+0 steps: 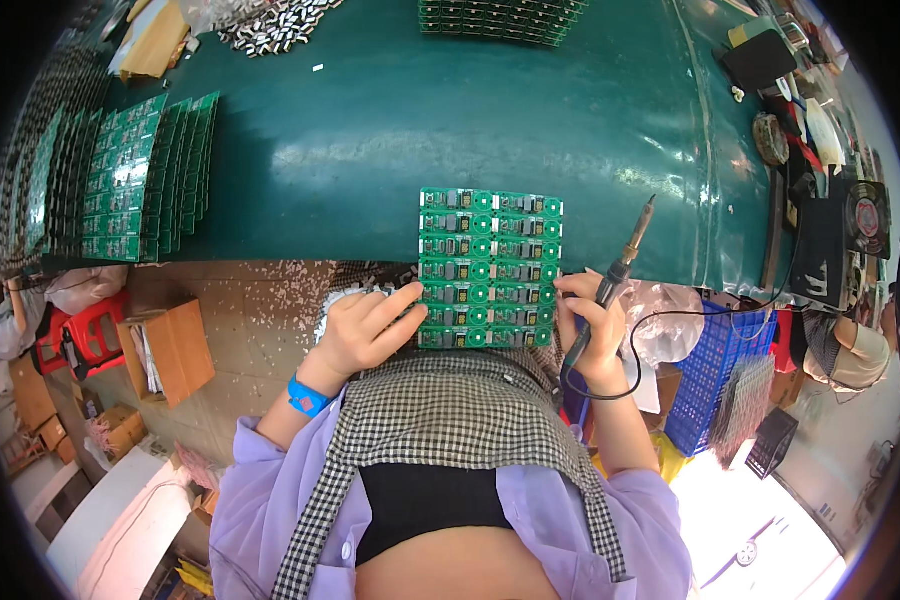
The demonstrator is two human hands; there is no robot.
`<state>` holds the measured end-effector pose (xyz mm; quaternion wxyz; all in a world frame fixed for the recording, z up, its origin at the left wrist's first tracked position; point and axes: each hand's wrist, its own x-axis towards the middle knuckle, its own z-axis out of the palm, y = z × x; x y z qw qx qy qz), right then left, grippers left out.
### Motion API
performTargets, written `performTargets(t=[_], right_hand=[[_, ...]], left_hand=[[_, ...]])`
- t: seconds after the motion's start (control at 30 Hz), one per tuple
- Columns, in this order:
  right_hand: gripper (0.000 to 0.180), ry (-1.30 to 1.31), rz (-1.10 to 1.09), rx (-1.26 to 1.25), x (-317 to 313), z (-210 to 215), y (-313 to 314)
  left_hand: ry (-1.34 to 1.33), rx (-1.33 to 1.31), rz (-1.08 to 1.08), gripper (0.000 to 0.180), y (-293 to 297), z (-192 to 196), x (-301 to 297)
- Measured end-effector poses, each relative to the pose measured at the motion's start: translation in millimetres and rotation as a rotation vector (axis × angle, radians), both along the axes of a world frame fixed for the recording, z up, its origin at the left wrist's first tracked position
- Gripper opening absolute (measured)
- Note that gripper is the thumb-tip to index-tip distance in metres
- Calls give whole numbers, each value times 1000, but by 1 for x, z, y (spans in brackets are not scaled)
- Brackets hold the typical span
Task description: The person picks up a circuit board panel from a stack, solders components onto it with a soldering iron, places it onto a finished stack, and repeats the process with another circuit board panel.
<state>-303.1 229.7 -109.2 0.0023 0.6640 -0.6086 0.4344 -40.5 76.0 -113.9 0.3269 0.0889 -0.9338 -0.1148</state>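
Lilac shirt sleeves, black-and-white checked apron, blue wristband [308, 397] on left wrist.

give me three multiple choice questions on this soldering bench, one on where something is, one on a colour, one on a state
1. Where are the stacked circuit board panels?
A. far left of the mat
B. on the blue crate
C. in the cardboard box

2. What colour is the wristband on the left hand?
A. red
B. blue
C. yellow

3. How is the soldering iron in the right hand?
A. tip on the green panel
B. lying on the mat
C. tip raised, off the panel

Answers: 1 A, they fan along the green mat's left edge. 2 B, a blue band. 3 C, the tip points up-right, clear of the panel.
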Motion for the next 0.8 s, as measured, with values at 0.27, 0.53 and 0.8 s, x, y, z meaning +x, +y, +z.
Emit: performTargets(t=[0.27,0.53,0.8], right_hand=[[32,-110,68,-47,16,46,-16],[30,-29,339,187,37,49,-43],[32,-5,402,200,40,46,-45]], left_hand=[[-1,-11,-3,23,1,4,-1],[-3,-22,-8,23,1,6,-1],[0,-1,-8,24,0,8,-2]])
